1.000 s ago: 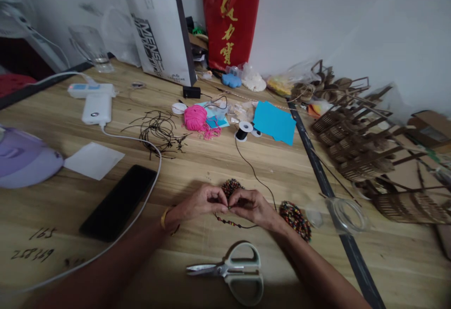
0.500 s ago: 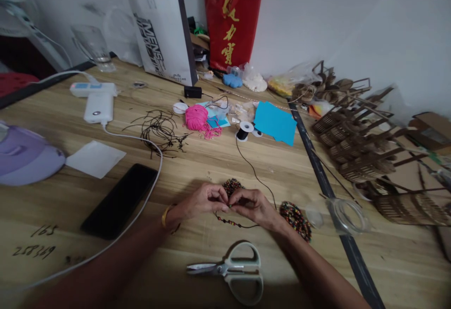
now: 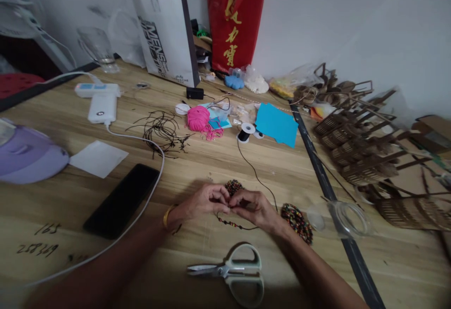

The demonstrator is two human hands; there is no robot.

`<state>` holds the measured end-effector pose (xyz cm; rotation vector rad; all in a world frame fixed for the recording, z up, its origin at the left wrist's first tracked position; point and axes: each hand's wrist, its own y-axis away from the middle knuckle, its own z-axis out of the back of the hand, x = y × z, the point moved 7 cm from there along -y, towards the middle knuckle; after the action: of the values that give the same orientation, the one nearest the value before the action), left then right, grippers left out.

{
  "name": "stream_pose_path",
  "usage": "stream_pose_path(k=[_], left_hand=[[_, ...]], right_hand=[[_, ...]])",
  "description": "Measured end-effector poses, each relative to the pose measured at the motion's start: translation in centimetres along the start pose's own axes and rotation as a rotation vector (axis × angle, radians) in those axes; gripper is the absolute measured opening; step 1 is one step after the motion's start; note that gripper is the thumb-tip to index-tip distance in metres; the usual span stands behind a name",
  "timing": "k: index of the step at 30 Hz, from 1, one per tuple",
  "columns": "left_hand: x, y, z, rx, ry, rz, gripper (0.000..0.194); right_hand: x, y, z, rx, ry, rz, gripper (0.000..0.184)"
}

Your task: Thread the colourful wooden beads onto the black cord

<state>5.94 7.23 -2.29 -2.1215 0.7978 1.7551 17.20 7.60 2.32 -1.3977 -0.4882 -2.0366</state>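
Observation:
My left hand and my right hand meet fingertip to fingertip, both pinching a dark beaded cord. The bit between the fingertips is small and mostly hidden. Below them the cord hangs in a loop strung with small red, yellow and dark beads. Just behind the fingers lies a heap of multicoloured beads, partly covered by my right hand. A second coil of beads rests beside my right wrist. From a spool of black cord a strand runs toward my right hand.
Scissors lie in front of my hands. To the left are a black phone, a white cable and cut black cords. Pink yarn and blue sheets lie farther back; woven baskets stand right.
The whole view has shifted slightly, so things appear a little farther right. My hands keep their pinch at nearly the same spot, with only small finger movement.

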Motion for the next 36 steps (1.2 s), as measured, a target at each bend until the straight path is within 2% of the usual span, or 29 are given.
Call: stream_pose_path(k=[6,14,19,26,29,31,33,36], left_hand=[[0.2,0.0,0.1,-0.005,-0.023,0.013,0.031],[-0.8,0.4,-0.4,0.031,-0.096,-0.005,0.027],[-1.4,0.5,-0.5,0.051,-0.241,-0.056,0.021],[-1.2,0.5,-0.6,0.069,-0.219,-0.071,0.022],[-1.0,0.5,-0.6,0.068,-0.212,-0.075,0.023],[-0.8,0.5,-0.4,0.058,-0.210,-0.088,0.024],[-0.4,0.4,-0.3,0.049,-0.212,-0.097,0.025],[0.1,0.3,-0.3,0.059,-0.215,-0.090,0.025]], right_hand=[[0.6,-0.1,0.1,0.027,0.055,0.063,0.021],[2.1,0.3,-0.2,0.090,0.296,0.172,0.020],[2.5,0.5,-0.3,0.118,0.346,0.194,0.018],[2.9,0.6,-0.5,0.138,0.367,0.185,0.016],[2.8,0.6,0.2,0.115,0.343,0.154,0.012],[2.5,0.4,1.4,0.049,0.339,0.122,0.011],[1.8,0.1,2.7,-0.027,0.379,0.084,0.011],[0.5,-0.6,3.9,-0.047,0.490,0.040,0.011]])
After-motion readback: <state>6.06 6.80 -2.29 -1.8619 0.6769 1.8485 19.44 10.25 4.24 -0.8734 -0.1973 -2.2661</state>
